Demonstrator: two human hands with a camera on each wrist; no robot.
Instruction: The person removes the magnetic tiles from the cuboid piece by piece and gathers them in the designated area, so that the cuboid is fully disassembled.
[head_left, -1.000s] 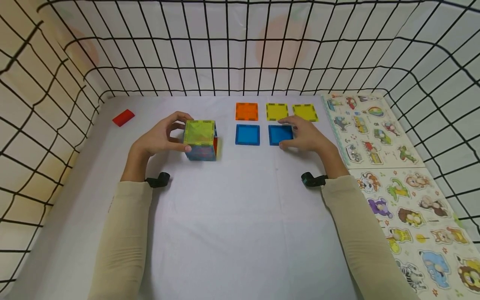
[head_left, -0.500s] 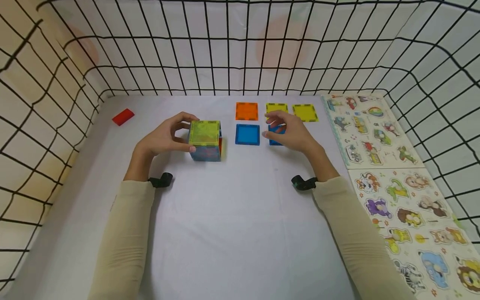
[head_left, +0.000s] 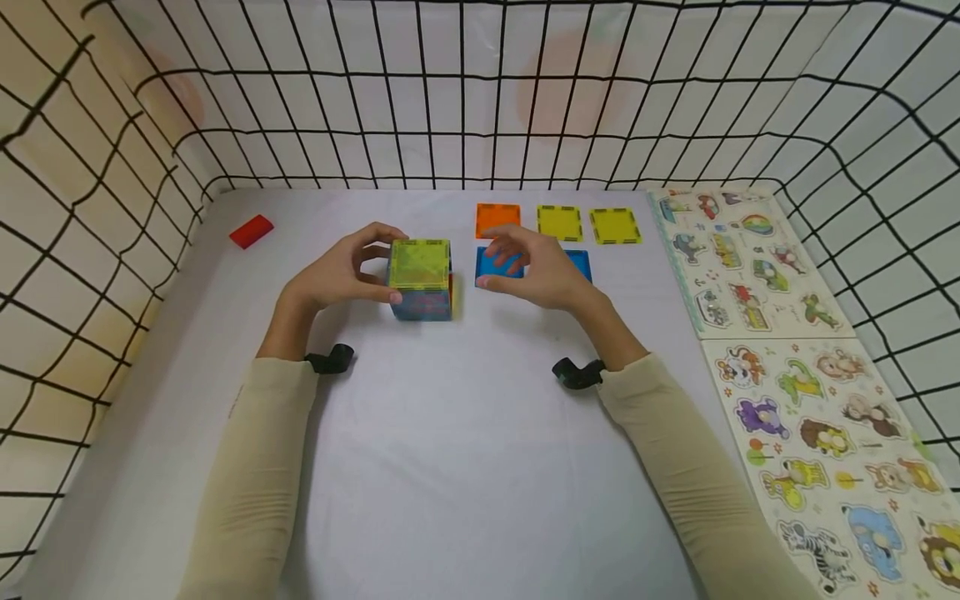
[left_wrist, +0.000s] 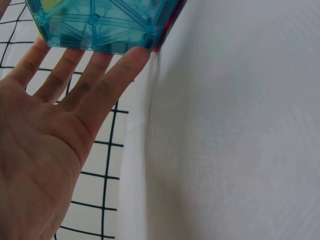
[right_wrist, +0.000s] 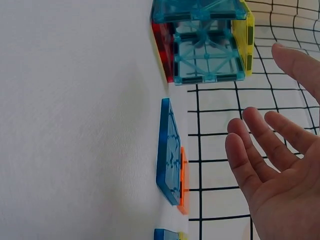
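Gripping a hollow cube (head_left: 420, 279) of see-through plastic panels, yellow on top and blue in front, the left hand (head_left: 337, 271) sets its thumb at the near left corner and its fingers toward the far side. The cube is left of the table's middle, over white cloth (head_left: 450, 458); whether its base touches is hard to judge. The right wrist view shows one side open and a red panel opposite the yellow.

The right hand (head_left: 543, 271) is relaxed and holds nothing, fingers loosely bent above two flat blue square tiles (head_left: 579, 261). Behind these lie a flat orange square tile (head_left: 498, 217) and two flat yellow square tiles (head_left: 558, 223). A small red block (head_left: 251, 232) lies at far left, and cartoon-printed white boards (head_left: 776, 467) at right.
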